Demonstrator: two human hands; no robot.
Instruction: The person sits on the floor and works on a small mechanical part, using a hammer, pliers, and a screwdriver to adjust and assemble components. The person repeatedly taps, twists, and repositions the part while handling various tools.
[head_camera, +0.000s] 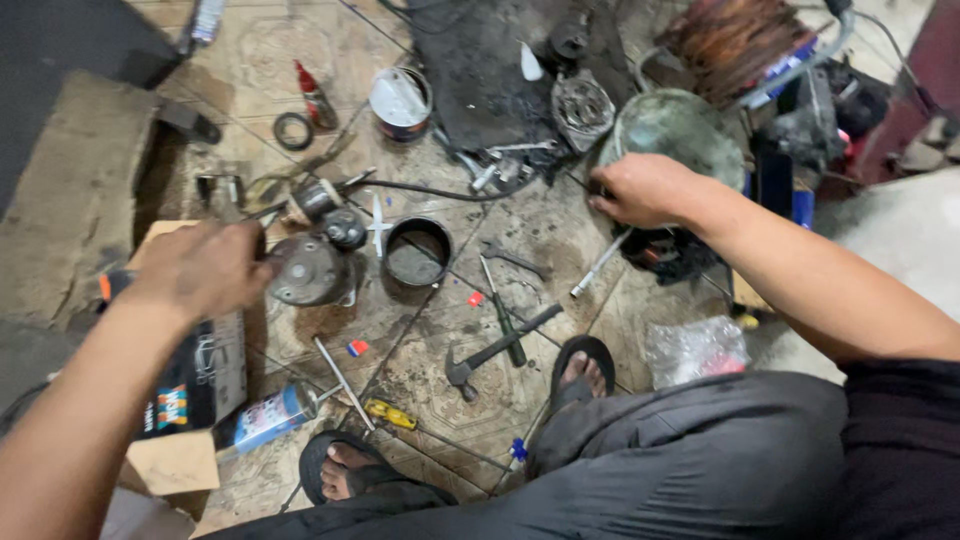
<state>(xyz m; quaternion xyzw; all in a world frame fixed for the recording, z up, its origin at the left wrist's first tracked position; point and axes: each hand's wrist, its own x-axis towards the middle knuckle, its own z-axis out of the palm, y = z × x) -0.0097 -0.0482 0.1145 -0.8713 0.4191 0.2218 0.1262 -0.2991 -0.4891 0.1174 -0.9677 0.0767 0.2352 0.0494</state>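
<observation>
Grey, greasy metal fills the tiled floor (560, 240) seen from the head camera. The left hand (205, 268) reaches toward a round grey metal motor housing (308, 270), fingers curled beside it; whether they grip it I cannot tell. The right hand (645, 190) is curled at the rim of a dull green domed metal cover (680, 125). A claw hammer (495, 352) and black round tin (417, 252) lie between.

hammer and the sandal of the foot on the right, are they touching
Apart. The head view shows bare tile floor between the hammer and the sandal.
</observation>
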